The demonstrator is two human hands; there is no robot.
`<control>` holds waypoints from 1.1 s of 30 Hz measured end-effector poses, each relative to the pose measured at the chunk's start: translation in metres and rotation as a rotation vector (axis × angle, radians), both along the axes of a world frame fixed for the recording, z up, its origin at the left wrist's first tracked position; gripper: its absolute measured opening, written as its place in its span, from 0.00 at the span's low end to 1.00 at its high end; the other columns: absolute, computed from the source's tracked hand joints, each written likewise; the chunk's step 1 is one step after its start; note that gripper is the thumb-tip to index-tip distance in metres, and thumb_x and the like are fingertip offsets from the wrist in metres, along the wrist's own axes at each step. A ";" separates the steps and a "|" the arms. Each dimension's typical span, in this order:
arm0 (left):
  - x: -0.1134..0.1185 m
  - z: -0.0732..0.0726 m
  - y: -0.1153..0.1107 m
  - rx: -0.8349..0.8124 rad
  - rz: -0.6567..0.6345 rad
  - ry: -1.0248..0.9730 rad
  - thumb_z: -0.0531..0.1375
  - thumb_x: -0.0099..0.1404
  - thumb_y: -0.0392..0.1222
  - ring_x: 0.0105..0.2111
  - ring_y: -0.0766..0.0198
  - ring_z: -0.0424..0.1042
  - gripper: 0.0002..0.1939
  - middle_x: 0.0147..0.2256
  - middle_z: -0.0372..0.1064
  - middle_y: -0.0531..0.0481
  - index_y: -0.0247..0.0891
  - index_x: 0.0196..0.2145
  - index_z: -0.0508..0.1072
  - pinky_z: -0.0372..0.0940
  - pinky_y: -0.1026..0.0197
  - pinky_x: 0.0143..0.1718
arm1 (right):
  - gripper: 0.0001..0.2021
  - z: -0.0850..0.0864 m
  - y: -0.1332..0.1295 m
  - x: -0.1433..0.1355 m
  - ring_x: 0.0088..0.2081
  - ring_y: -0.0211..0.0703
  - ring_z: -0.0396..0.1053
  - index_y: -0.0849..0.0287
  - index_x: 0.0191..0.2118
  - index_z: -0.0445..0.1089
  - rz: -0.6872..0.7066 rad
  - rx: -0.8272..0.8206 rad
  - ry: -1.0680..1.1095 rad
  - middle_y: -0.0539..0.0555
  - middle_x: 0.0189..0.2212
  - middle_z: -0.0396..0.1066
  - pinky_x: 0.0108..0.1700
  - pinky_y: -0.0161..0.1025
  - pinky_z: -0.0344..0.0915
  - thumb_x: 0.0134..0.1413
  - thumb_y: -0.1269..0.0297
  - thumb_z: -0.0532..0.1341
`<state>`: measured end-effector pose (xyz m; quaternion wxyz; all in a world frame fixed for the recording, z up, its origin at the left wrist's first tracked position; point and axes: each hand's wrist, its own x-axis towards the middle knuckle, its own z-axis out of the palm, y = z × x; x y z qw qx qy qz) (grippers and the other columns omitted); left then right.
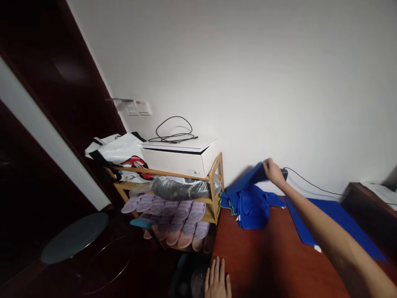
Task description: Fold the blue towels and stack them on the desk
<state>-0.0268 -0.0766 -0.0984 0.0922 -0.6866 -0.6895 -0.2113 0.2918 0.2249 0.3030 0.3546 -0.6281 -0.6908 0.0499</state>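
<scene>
My right hand (pixel 274 171) reaches to the far side of the table, its fingers closed on the raised edge of a blue cloth (pixel 252 177). Part of that cloth rests beside a crumpled pile of blue fabric (pixel 252 211) with greenish edging at its left. My left hand (pixel 218 281) lies flat at the near left edge of the reddish-brown table (pixel 291 256), fingers stretched out and holding nothing. Under my right forearm, a flat blue cloth (pixel 335 219) is spread on the table, with a small white tag at its near edge.
Left of the table stands a wooden rack (pixel 214 198) with several purple and pink slippers (pixel 173 219). On it are a white box (pixel 180 157), a black cable (pixel 173 136) and a white bag (pixel 124 151). A round stool (pixel 76 238) stands at left; a dark cabinet (pixel 366 207) at right.
</scene>
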 end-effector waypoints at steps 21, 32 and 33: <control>0.098 0.326 -0.021 0.025 -0.404 -1.037 0.50 0.76 0.57 0.54 0.53 0.78 0.26 0.56 0.78 0.39 0.39 0.57 0.77 0.73 0.52 0.55 | 0.13 0.222 -0.309 0.078 0.33 0.39 0.74 0.55 0.43 0.76 0.637 -0.064 -0.282 0.47 0.34 0.80 0.39 0.38 0.71 0.66 0.51 0.60; 0.192 0.487 -0.124 0.106 -0.831 -1.111 0.70 0.65 0.55 0.42 0.58 0.78 0.18 0.42 0.80 0.46 0.40 0.44 0.80 0.71 0.59 0.44 | 0.11 0.217 -0.421 0.074 0.39 0.44 0.74 0.57 0.46 0.76 0.742 -0.091 -0.332 0.56 0.40 0.79 0.43 0.40 0.66 0.65 0.57 0.63; 0.193 0.487 -0.127 0.150 -0.817 -1.057 0.69 0.65 0.53 0.40 0.59 0.77 0.15 0.40 0.79 0.47 0.40 0.42 0.81 0.71 0.60 0.42 | 0.11 0.216 -0.425 0.076 0.37 0.44 0.73 0.57 0.46 0.77 0.698 -0.112 -0.339 0.55 0.37 0.79 0.41 0.40 0.65 0.64 0.58 0.64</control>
